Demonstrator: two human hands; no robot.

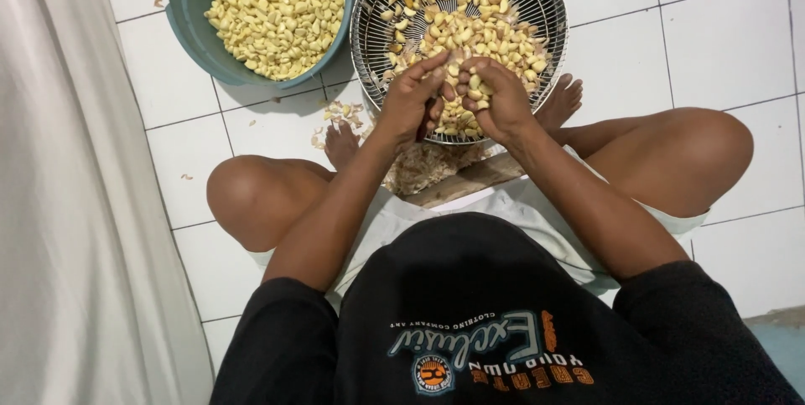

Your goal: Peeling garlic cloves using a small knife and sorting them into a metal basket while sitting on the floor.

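Garlic cloves (pixel 471 86) are cupped loosely in the half-curled right hand (pixel 495 101), while one clove is pinched by the left hand (pixel 411 99) fingertips. Both hands are held together, forearms angled inward, over the near rim of the wire basket (pixel 367 28) of unpeeled cloves; the teal tub (pixel 189 28) of peeled cloves stands just beside it.

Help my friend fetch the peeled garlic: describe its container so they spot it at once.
On the white tiled floor, ahead of the seated person's knees, two round containers sit side by side. Take the teal plastic basin by the white curtain; its cloves are clean pale yellow, while the wire basket holds brownish, skin-on ones.
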